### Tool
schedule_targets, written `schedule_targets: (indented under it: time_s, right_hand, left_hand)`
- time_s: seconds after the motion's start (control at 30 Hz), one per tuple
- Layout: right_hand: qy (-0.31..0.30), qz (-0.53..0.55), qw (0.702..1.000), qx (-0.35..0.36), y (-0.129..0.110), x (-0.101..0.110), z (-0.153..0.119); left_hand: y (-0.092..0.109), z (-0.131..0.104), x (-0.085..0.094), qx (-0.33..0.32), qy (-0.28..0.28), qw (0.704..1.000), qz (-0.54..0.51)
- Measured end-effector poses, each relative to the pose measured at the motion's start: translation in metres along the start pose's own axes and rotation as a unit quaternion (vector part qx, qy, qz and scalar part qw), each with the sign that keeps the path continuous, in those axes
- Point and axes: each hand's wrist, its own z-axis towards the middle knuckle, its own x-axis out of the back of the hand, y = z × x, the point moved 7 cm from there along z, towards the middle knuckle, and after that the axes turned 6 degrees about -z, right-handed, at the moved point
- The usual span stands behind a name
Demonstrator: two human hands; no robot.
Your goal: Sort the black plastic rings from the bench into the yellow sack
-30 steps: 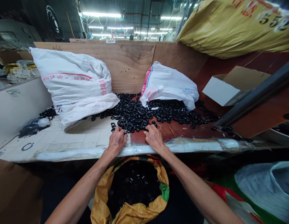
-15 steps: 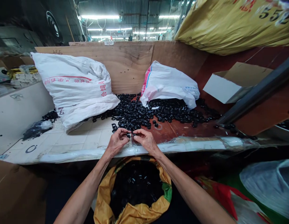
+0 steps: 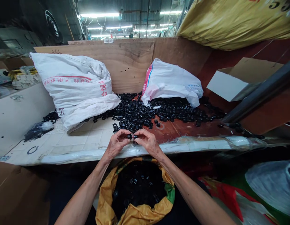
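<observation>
My left hand [image 3: 117, 142] pinches a small black plastic part [image 3: 129, 136] between thumb and fingers. Facing it, my right hand [image 3: 147, 142] grips another small black part [image 3: 135, 136], the two nearly touching end to end. Their exact kind is too small to make out. Both hands are above the front edge of the bench, close to a spread heap of black plastic parts [image 3: 133, 114]. Under my wrists, a yellow woven sack [image 3: 105, 200] stands open with many black pieces inside.
White woven sacks lie on the bench at left [image 3: 77, 84] and right [image 3: 170, 81], black parts around both. A slanted dark metal post [image 3: 259, 90] and a white carton [image 3: 229, 84] stand at right. A yellow sack [image 3: 229, 25] hangs over the upper right. Plastic film wraps the bench edge [image 3: 201, 143].
Both hands stay over the bench edge, and their fingertips have shifted slightly, so the two black parts show more clearly between them. The camera view has moved a little.
</observation>
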Motion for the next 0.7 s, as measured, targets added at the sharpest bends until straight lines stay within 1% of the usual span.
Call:
schedule_targets:
  time_s: [0.1, 0.17, 0.33, 0.37, 0.43, 0.53, 0.6, 0.7]
  right_hand:
    - [-0.002, 0.033, 0.999, -0.019, 0.004, 0.0, -0.001]
    - [-0.005, 0.049, 0.998, -0.029, 0.005, 0.0, -0.002]
    - [-0.002, -0.009, 1.0, 0.027, -0.01, 0.004, -0.001]
    - [-0.003, -0.005, 1.0, 0.024, -0.01, 0.004, -0.001]
    - [-0.006, 0.031, 0.999, -0.003, -0.005, 0.003, -0.001]
    - [-0.005, 0.075, 0.996, -0.038, 0.002, 0.0, -0.003]
    - [0.003, 0.054, 0.998, -0.036, 0.003, 0.001, -0.003]
    - [0.015, -0.011, 1.0, -0.009, -0.002, 0.005, -0.003]
  left_hand:
    - [0.0, 0.0, 0.001, 0.0, 0.007, 1.0, -0.023]
    - [0.0, -0.001, 0.002, 0.005, 0.008, 1.0, -0.018]
    - [-0.003, -0.002, 0.004, 0.024, 0.01, 0.999, 0.027]
    - [-0.004, -0.002, 0.004, 0.027, 0.012, 0.999, 0.027]
    - [-0.004, -0.002, 0.004, 0.029, 0.019, 0.999, 0.014]
    - [-0.001, -0.001, 0.004, 0.01, 0.027, 1.0, 0.007]
    - [0.001, -0.001, 0.003, -0.007, 0.027, 0.999, 0.03]
    - [0.003, 0.0, 0.004, -0.02, 0.025, 0.997, 0.076]
